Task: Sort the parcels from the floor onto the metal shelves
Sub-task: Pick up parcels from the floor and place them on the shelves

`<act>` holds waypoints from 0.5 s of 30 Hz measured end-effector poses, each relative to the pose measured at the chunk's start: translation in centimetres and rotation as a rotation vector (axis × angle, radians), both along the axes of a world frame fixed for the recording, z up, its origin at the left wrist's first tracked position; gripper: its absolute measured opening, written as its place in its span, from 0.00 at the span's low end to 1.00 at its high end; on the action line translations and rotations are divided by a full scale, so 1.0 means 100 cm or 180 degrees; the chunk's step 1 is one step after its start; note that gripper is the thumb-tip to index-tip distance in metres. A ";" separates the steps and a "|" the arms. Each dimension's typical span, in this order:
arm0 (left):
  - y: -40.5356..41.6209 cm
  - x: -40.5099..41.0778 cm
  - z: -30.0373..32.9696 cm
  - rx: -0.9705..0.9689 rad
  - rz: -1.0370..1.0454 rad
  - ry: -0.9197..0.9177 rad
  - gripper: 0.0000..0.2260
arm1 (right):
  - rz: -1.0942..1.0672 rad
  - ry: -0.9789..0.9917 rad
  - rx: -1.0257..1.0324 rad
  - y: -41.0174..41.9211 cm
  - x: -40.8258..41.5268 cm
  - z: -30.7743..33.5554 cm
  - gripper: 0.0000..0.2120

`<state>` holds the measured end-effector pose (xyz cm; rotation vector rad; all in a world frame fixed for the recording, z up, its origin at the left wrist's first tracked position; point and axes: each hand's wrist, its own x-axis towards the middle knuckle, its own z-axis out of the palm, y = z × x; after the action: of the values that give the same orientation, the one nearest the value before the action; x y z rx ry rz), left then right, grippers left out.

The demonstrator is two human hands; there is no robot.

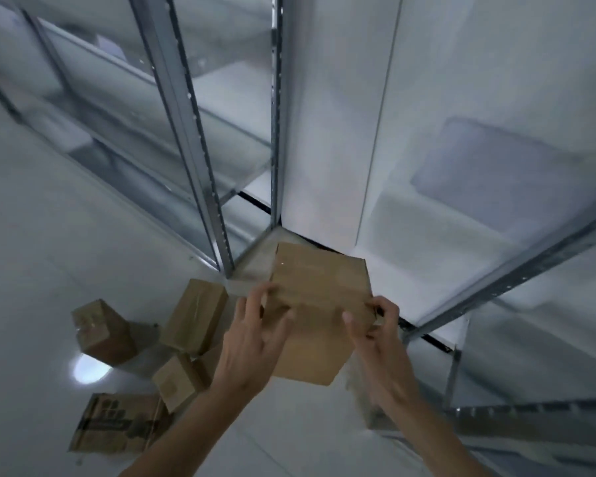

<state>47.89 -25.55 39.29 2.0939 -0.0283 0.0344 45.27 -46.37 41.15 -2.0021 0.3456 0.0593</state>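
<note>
Both hands, left [255, 325] and right [375, 330], held grip on cardboard parcel [319, 304], fingers curled over its near edges, carried above floor [49, 270] beside metal shelves [427, 287]. Blurred view; shelf probably close. Best kept level, slid fully onto shelf before release.

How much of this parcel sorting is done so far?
Little looks done: the shelves are blurry, with no brown box on them. In hand: the left hand and right hand hold one box. Left: at least four boxes on the floor.
</note>
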 end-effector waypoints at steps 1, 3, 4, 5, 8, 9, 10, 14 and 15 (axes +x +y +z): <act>0.003 -0.008 0.027 -0.0218 0.0131 -0.0160 0.15 | -0.0047 -0.0097 0.0053 0.006 -0.006 0.022 0.19; 0.010 -0.026 0.073 -0.0507 0.0399 -0.0347 0.14 | -0.0041 -0.0359 0.0051 0.019 -0.020 0.067 0.21; 0.015 -0.035 0.094 -0.0497 0.0491 -0.0407 0.15 | -0.0058 -0.0471 0.0057 0.025 -0.028 0.088 0.20; 0.021 -0.044 0.113 -0.0459 0.0540 -0.0486 0.16 | -0.0116 -0.0542 0.0133 0.030 -0.036 0.111 0.20; 0.044 -0.073 0.164 -0.0725 0.0440 -0.0359 0.22 | 0.0050 -0.0579 0.0335 0.029 -0.069 0.174 0.40; 0.053 -0.084 0.182 -0.0872 0.0255 -0.0268 0.34 | 0.0200 -0.0588 0.0263 0.027 -0.081 0.195 0.50; 0.062 -0.096 0.199 -0.0918 0.0044 -0.0201 0.44 | 0.0353 -0.0600 0.0173 0.026 -0.095 0.216 0.58; 0.084 -0.144 0.270 -0.0840 -0.0441 -0.0371 0.57 | 0.0770 -0.0804 -0.0111 0.034 -0.139 0.291 0.64; 0.088 -0.155 0.287 -0.0940 -0.0455 -0.0439 0.55 | 0.0840 -0.0906 -0.0149 0.039 -0.150 0.308 0.61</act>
<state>32.42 -16.71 68.00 1.7868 -0.2422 0.0908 30.30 -42.49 71.96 -2.0578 -0.1005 -0.0682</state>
